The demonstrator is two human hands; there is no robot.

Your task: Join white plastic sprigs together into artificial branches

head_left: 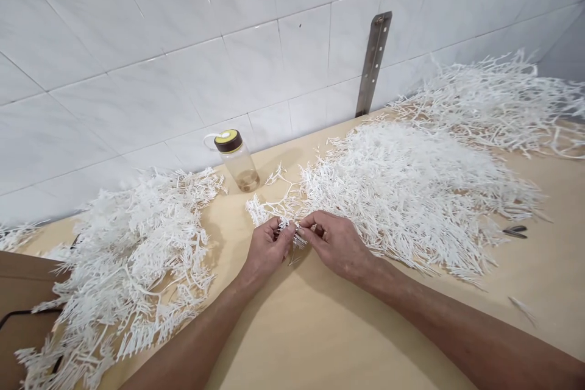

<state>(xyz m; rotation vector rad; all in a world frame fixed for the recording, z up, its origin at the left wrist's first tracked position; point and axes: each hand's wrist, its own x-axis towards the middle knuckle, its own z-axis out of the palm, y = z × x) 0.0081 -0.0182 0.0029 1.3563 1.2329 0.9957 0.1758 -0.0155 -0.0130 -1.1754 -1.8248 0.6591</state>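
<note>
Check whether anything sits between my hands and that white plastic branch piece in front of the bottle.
Nothing visible does. The left hand and right hand both pinch the white plastic branch piece at its near end. The bottle stands beyond it by the wall, and the big white pile lies to its right.

Both hands meet over the wooden table (320,329), left hand (267,250) and right hand (338,245) each pinching the same white plastic sprig (274,207). White heaps lie either side; a bottle (237,161) stands by the tiled wall.
</note>
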